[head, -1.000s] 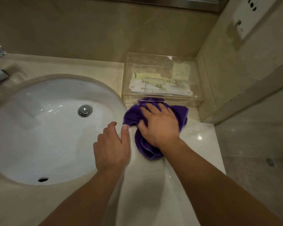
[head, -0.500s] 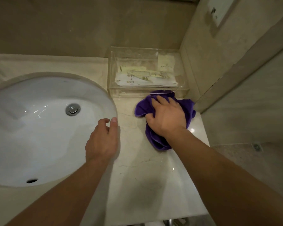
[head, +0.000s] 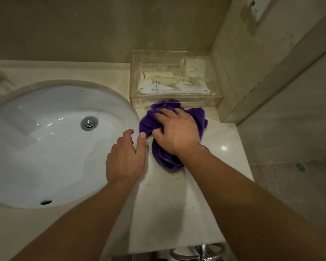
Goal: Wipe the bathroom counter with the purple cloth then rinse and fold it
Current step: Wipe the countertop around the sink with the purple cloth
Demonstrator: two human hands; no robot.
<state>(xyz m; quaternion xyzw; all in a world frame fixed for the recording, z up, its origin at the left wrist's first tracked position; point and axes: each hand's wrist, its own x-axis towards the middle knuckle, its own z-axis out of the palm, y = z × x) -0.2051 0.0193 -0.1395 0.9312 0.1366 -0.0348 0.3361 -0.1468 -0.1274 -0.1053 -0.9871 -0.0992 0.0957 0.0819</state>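
Two hands are on the marble table (head: 177, 213) beside the sink (head: 36, 157). The right hand (head: 177, 134) lies on the bunched purple cloth (head: 161, 157), its fingers (head: 167, 112) spread apart and pressing down rather than closed round the fabric. The left hand (head: 125, 161) rests at the sink's rim, fingers loosely bent and holding nothing, thumb tip just beside the cloth.

Half a second ago the cloth sat further right, well apart from that thumb. Now it has swept back toward the sink, its far edge touching the front wall of the clear acrylic box (head: 205, 99), much as it lay a second ago. That reads as a side-to-side wiping stroke in front of the box.

Wiping appears to be under way in this corner only. The table nearer the front edge and around the sink probably still needs passes, and rinsing and folding are not yet begun.
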